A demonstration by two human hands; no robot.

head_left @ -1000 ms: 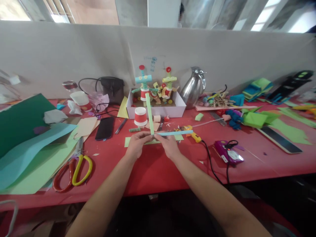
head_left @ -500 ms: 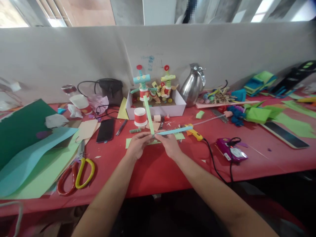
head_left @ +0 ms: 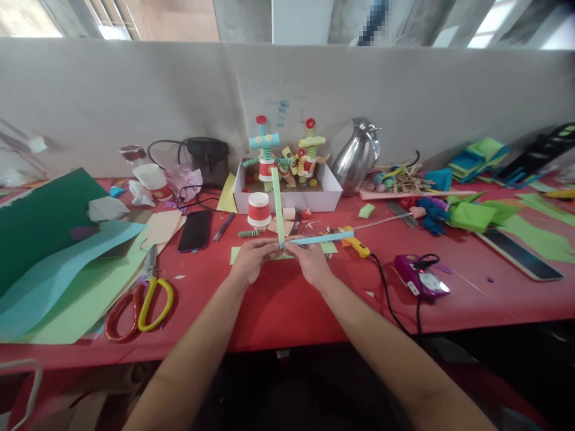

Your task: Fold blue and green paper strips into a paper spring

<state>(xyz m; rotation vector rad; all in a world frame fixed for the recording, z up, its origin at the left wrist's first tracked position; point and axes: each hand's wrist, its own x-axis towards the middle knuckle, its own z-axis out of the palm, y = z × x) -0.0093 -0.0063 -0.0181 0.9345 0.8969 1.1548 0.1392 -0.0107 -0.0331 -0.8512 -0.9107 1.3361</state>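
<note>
Green strip (head_left: 277, 203) and blue strip (head_left: 318, 238) meet at a corner, where closed fingertips pinch them. The left hand (head_left: 252, 262) holds the green one, which stands upright. The right hand (head_left: 311, 264) holds the blue one, which runs level to the right. Both strips are held just above the red table (head_left: 278, 305), over a pale green sheet (head_left: 234, 255). Behind stand a red paper cup (head_left: 259, 209) and a white box (head_left: 333, 193) of craft figures. A glue gun (head_left: 354, 243) lies to the right, scissors (head_left: 144, 299) well to the left.
</note>
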